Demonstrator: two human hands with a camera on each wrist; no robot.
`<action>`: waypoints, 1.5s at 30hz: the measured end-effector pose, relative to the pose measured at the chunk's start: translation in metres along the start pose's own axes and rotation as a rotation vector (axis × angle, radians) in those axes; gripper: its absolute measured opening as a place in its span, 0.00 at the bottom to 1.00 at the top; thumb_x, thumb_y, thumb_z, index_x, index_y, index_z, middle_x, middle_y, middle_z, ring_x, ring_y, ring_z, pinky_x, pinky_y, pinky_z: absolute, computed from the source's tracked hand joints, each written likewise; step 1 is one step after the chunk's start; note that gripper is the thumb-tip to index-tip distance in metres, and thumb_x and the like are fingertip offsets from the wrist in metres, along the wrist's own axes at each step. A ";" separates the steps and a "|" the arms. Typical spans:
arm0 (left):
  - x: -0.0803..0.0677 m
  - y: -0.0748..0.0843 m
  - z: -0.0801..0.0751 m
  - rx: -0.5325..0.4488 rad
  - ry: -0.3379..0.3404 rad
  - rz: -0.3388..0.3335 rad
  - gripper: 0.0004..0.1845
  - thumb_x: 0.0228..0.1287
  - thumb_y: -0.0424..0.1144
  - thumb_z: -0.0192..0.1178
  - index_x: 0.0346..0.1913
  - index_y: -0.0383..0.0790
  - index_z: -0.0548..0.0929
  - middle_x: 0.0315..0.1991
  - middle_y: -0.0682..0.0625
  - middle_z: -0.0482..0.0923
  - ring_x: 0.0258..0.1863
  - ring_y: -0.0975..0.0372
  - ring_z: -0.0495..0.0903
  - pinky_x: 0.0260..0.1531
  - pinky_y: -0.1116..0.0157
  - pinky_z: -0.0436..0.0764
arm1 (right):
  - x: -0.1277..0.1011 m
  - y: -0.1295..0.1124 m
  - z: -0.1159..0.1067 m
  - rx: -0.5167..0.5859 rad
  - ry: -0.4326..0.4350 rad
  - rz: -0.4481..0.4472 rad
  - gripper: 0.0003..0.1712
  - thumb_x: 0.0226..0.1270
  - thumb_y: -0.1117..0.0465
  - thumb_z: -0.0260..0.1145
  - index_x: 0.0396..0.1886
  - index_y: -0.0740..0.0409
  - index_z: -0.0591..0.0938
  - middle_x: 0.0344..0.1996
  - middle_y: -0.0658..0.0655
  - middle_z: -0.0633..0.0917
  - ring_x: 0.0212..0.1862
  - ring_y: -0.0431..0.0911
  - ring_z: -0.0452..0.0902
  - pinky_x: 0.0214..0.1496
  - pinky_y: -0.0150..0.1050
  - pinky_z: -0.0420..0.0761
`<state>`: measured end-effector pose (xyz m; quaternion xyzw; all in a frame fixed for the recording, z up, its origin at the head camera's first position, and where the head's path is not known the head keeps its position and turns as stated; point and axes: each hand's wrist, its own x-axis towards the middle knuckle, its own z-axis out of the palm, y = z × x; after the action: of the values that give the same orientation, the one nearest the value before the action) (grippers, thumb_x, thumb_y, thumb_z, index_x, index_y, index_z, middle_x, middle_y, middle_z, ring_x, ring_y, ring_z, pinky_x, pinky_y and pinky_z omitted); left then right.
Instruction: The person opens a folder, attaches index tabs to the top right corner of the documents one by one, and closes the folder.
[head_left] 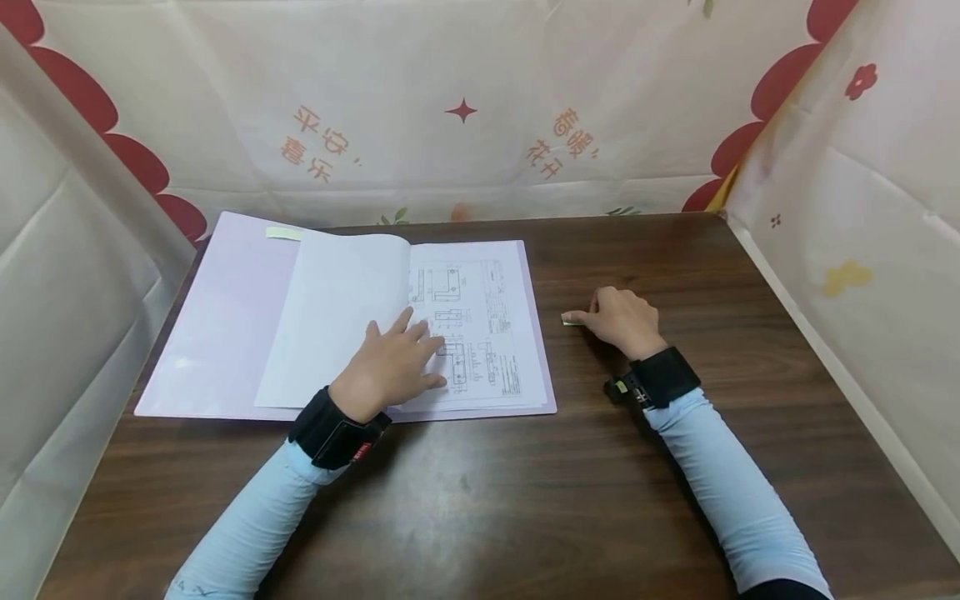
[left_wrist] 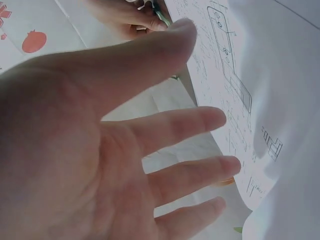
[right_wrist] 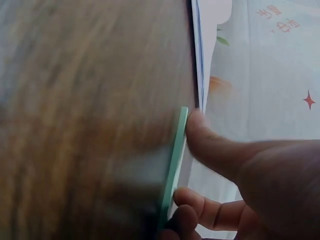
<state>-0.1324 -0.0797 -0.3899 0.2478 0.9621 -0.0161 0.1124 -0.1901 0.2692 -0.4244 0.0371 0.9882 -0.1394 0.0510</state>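
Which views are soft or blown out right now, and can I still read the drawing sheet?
Head view: sharp, soft glare on the table, drawing sheet lines visible, text too small. Left wrist: left hand blurred close-up, sheet washed out. Right wrist: tabletop smeared, green slip soft.

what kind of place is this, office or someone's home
Hard to say; likely a makeshift desk booth. A dark wooden table is screened on three sides by printed cloth, and an open purple folder holds technical drawings.
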 end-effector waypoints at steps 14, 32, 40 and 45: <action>-0.007 0.006 -0.005 -0.002 -0.018 0.002 0.36 0.68 0.59 0.64 0.74 0.47 0.74 0.78 0.41 0.65 0.83 0.42 0.51 0.72 0.31 0.60 | -0.001 0.004 -0.008 0.038 -0.020 -0.039 0.24 0.71 0.42 0.68 0.30 0.58 0.79 0.24 0.56 0.76 0.29 0.52 0.72 0.27 0.41 0.68; 0.034 0.080 -0.036 0.191 0.086 0.447 0.27 0.75 0.57 0.59 0.68 0.47 0.78 0.66 0.48 0.78 0.66 0.54 0.76 0.58 0.52 0.82 | 0.000 0.020 -0.026 0.207 -0.166 -0.123 0.18 0.79 0.56 0.55 0.54 0.63 0.83 0.37 0.62 0.87 0.37 0.51 0.82 0.37 0.40 0.76; 0.114 0.120 -0.032 0.340 0.030 0.471 0.26 0.79 0.59 0.51 0.70 0.51 0.76 0.68 0.52 0.74 0.59 0.55 0.76 0.55 0.55 0.81 | 0.002 0.019 -0.020 0.202 -0.136 -0.116 0.12 0.74 0.58 0.59 0.46 0.61 0.83 0.38 0.61 0.84 0.36 0.52 0.77 0.35 0.40 0.74; 0.130 0.128 -0.023 0.368 -0.016 0.445 0.25 0.80 0.60 0.48 0.69 0.54 0.77 0.70 0.56 0.71 0.64 0.54 0.73 0.60 0.52 0.78 | 0.003 0.020 -0.017 0.181 -0.108 -0.123 0.11 0.72 0.59 0.60 0.45 0.61 0.84 0.43 0.63 0.83 0.39 0.54 0.76 0.36 0.42 0.73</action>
<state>-0.1863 0.0964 -0.3936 0.4689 0.8641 -0.1673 0.0738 -0.1926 0.2931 -0.4137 -0.0268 0.9678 -0.2326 0.0921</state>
